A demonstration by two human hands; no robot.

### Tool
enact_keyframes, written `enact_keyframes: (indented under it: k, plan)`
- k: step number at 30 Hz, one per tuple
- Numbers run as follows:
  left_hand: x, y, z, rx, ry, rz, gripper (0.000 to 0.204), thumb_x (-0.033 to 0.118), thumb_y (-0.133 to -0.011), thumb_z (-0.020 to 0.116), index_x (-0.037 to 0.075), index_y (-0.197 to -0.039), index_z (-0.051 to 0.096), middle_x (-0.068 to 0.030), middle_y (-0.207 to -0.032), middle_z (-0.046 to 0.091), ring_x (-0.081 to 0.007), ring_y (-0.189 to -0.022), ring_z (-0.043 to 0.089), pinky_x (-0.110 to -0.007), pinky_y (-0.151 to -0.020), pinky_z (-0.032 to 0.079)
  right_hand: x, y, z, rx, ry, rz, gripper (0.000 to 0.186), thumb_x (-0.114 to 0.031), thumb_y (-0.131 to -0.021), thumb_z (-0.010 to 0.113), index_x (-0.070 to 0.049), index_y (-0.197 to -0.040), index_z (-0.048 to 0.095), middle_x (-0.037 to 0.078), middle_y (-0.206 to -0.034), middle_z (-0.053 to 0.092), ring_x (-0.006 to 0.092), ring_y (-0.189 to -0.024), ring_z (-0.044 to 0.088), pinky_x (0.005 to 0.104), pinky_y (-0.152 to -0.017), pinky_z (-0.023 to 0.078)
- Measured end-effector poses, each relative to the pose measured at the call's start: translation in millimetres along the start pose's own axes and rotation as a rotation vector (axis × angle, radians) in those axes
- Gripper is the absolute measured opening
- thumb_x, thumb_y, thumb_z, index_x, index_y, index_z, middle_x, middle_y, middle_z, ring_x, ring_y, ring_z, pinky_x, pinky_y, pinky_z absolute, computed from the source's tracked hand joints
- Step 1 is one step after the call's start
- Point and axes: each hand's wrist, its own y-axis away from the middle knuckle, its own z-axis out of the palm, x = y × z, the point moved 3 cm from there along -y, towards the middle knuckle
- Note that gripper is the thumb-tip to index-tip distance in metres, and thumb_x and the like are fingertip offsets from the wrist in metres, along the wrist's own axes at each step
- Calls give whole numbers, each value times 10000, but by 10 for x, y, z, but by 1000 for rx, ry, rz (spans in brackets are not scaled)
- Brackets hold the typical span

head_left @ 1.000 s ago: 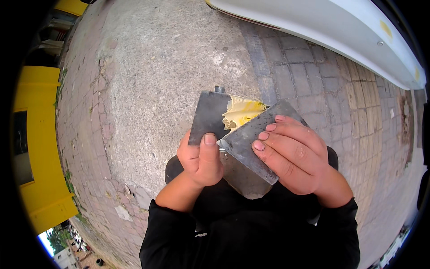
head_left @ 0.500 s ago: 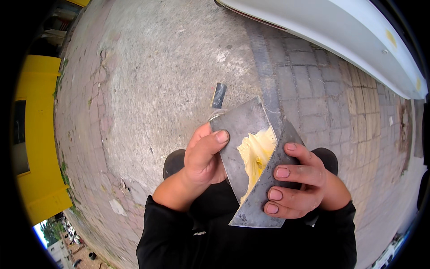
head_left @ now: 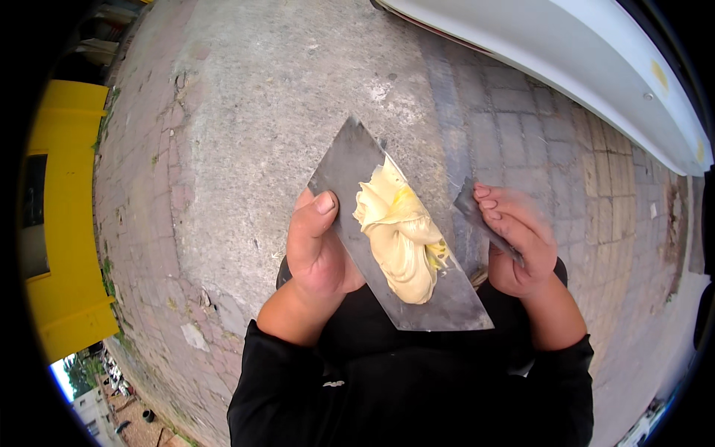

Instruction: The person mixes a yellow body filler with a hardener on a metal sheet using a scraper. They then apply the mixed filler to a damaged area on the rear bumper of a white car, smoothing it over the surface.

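Note:
My left hand grips a flat grey metal plate by its left edge, thumb on top and fingers underneath. A thick mound of cream-coloured putty with yellow streaks lies along the middle and right side of the plate. To the right, apart from the plate, my right hand is closed on a dark metal spreader, which is tilted nearly edge-on. The right fingers are slightly blurred, and part of the spreader is hidden by them.
Concrete ground and grey paving bricks lie beneath. A white vehicle panel with yellowish patches stands at the upper right. A yellow structure rises at the far left.
The right hand and spreader have moved right, off the plate. The plate has shifted left and up. The putty now sits bunched in a larger visible mound.

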Motion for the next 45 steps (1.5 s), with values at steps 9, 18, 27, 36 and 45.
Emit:
enact_keyframes:
  k: [9,18,27,36,45]
  plan:
    - [-96,76,-283,-176,-435,550,412,192,-990,431,-108,-1268,484,-189,-1278,564,-255,-1195,542,-389,-1036,405,97,54,-3,392,-936,779,279,-30,-987,490,14,-1260,525,120,-1286,589,176,-1188,549,334,-1041,395]
    - [-382,246,-93,-397,-1092,736,398,-13,-885,500,-227,-1219,466,-351,-1145,574,-429,-961,614,-464,-860,497,137,23,119,438,-811,944,203,-50,-970,539,4,-1162,579,78,-1133,661,127,-1042,594,297,-950,436]
    - [-560,175,123,-450,-1221,799,369,-60,-822,505,-236,-1146,507,-325,-998,612,-404,-842,640,-397,-785,521,111,50,145,414,-927,913,196,-50,-977,535,17,-1157,574,89,-1141,648,129,-1041,590,292,-941,438]
    - [-470,26,-300,-360,-707,-99,280,79,-957,505,-76,-1182,568,-156,-1076,659,-285,-908,656,-377,-829,507,49,-113,-379,674,-856,601,338,-54,-992,472,17,-1321,448,122,-1330,538,207,-1253,501,368,-1089,362]
    - [-491,-89,-140,-277,211,-375,386,147,-1004,492,-38,-1341,459,-146,-1284,596,-257,-1212,569,-414,-1030,450,-28,172,-188,254,-427,327,604,28,-940,496,7,-1474,215,176,-1464,401,261,-1370,390,454,-1143,289]
